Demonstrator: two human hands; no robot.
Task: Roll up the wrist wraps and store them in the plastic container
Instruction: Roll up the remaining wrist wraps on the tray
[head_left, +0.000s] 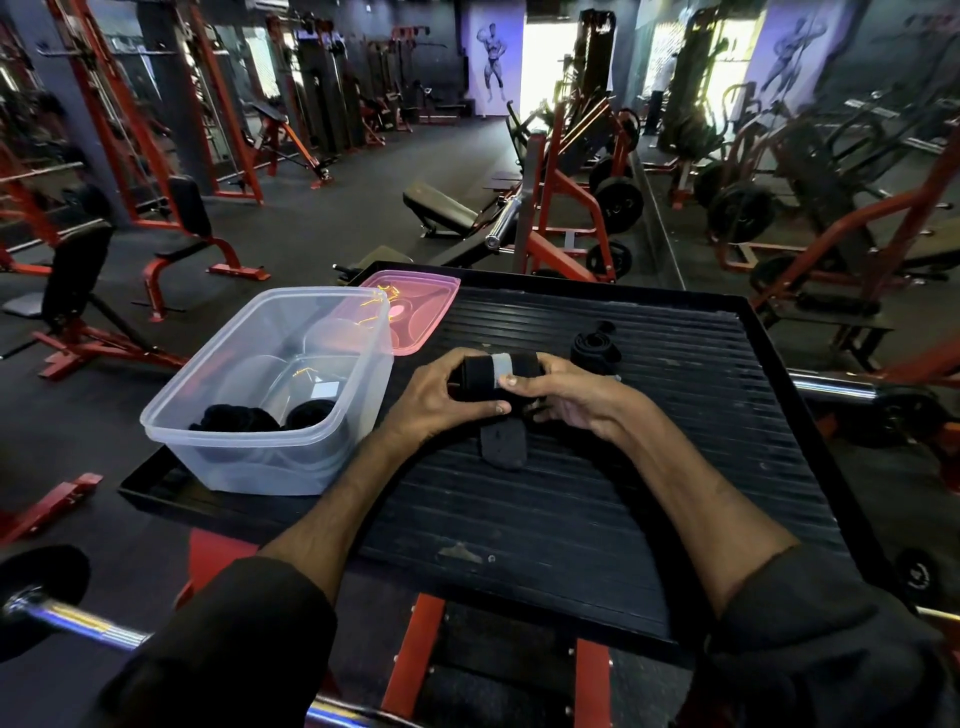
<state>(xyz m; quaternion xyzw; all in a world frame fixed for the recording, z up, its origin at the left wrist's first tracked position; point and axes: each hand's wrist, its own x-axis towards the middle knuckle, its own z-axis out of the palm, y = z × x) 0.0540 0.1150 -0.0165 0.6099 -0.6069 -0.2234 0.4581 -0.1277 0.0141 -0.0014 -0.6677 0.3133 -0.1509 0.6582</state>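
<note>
Black wrist wrap (485, 375): your left hand (441, 397) and right hand (563, 395) are both gripping its roll beside the plastic container (249, 415).

Apparently four wrist wraps (596, 349), one plastic container (249, 462), one pink lid (426, 306)

The head-worn camera is looking forward and down, close above the platform (571, 519), gym floor (441, 150) lying at twelve o'clock.
</note>
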